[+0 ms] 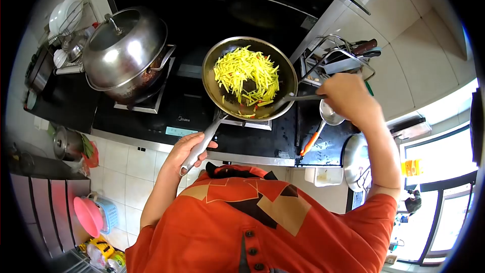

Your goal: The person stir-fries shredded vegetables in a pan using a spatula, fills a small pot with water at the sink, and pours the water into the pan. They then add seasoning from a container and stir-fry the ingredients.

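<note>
My left hand [186, 150] is wrapped round the long grey handle of a frying pan [214, 90], which sits at the right side of the stove. Thin yellow-green vegetable strips [246, 70] with small red bits are heaped in the pan, around a gap near the middle. Closed on a spatula [305, 97], my right hand [348, 98] is to the right of the pan. The spatula's blade dips inside the pan's lower right edge, beside the strips. A ladle [331, 114] with an orange handle lies on the counter just below my right hand.
A large domed steel pot [126, 50] stands on the left burner. Behind my right hand is a wire rack [333, 45] with knives. A metal lid [356, 159] leans at the right counter edge. Dishes [65, 15] stand in a rack at far left.
</note>
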Demonstrator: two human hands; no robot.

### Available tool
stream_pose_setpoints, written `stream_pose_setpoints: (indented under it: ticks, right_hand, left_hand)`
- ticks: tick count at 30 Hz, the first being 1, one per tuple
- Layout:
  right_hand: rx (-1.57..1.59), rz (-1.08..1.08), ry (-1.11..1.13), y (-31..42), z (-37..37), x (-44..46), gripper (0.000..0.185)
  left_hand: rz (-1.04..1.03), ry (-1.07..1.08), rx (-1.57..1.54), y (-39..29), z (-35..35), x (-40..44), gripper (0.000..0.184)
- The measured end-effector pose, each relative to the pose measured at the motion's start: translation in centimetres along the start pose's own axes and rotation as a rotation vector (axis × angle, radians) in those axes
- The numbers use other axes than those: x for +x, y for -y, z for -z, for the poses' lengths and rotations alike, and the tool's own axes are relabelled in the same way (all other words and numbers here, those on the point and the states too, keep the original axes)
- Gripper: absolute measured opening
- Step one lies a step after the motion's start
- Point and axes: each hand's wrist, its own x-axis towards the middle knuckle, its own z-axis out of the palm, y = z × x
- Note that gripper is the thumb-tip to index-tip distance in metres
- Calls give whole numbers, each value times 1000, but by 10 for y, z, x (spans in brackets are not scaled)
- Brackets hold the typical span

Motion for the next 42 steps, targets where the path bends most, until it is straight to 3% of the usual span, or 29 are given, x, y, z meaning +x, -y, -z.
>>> stream_pose_setpoints:
  ticks: [6, 8, 9, 10, 12, 14, 16, 17, 21, 24, 26, 28, 32, 34, 36, 42]
  right_hand:
    - [-40, -73, -74, 19, -69, 61, 8]
    - [85, -44, -139, 4, -46, 46, 16]
    - [147, -80, -94, 1, -14, 26, 20]
    - [146, -106, 23, -6, 7, 15, 13]
    - [169, -37, 98, -14, 22, 3, 12]
    - [155, 49, 76, -5, -1, 22, 19]
    - [114, 74, 18, 12, -46, 62, 14]
    - [122, -50, -37, 21, -54, 78, 16]
    - [264, 37, -90, 1, -22, 68, 21]
    - [277, -73, 317, 9, 33, 47, 21]
    - [302, 69, 265, 26, 17, 54, 20]
    - [174, 108, -25, 44, -39, 78, 13]
    - [66, -31, -69, 30, -30, 75, 12]
    - [94, 104, -215, 3, -4, 37, 14]
    - [91, 5, 116, 4, 33, 18, 13]
    - [-75, -21, -134, 24, -36, 68, 9]
  left_hand:
    - [8, -9, 12, -4, -6, -4, 25]
    - [13, -36, -2, -4, -4, -3, 25]
    - [8, -29, 22, -3, -3, -2, 29]
    - [6, -20, 52, -1, -2, -2, 32]
    - [-1, -24, 45, -1, -4, -2, 32]
    - [-6, -25, 18, -2, -5, -4, 32]
    - [2, -31, 45, -3, -8, -6, 32]
    - [-1, -46, 58, -4, -9, -6, 32]
    - [11, -44, 36, -3, -7, -5, 33]
    - [-6, 1, 38, -2, -3, -2, 34]
    - [6, -11, 44, -3, -5, -4, 34]
    - [1, -10, 32, -5, -8, -4, 26]
    - [13, -56, 7, -8, -11, -4, 25]
    - [17, -13, 15, -5, -8, -3, 25]
    - [11, -11, 16, -6, -8, -2, 26]
    - [3, -21, 96, -5, -7, -1, 26]
